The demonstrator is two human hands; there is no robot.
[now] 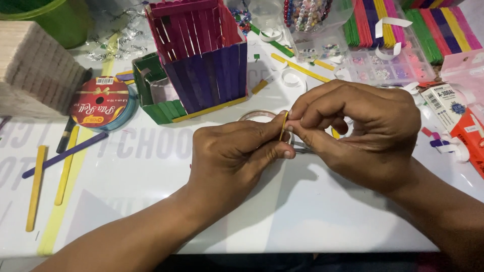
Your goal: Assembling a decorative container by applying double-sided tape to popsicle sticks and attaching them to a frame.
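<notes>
Both hands are meeting over the middle of the white table (pixel 302 221), sharing one yellow craft stick (pixel 284 126) that is standing nearly upright between them. The left hand (pixel 237 156) is pinching the stick's lower part between thumb and forefinger, its other fingers curled in. The right hand (pixel 363 131) is gripping the upper part from the 3 o'clock side, fingers (pixel 315 103) bent tightly over it — whether something thin and white is also caught there, I cannot tell. Just behind the hands, at 12 o'clock, a clear tape roll (pixel 257 116) is lying flat and half hidden.

Farther out at 11 o'clock a small house of purple, pink and green craft sticks (pixel 206 55) is standing, with a round ribbon spool (pixel 101 103) at its 9 o'clock. Loose yellow and purple sticks (pixel 38 186) are lying well apart at 9 o'clock from the hands. At 1 o'clock, bundles of coloured sticks (pixel 373 22) and a clear bead box (pixel 383 68) are sitting — and a glue box in red and white (pixel 454 116) is lying at 3 o'clock.
</notes>
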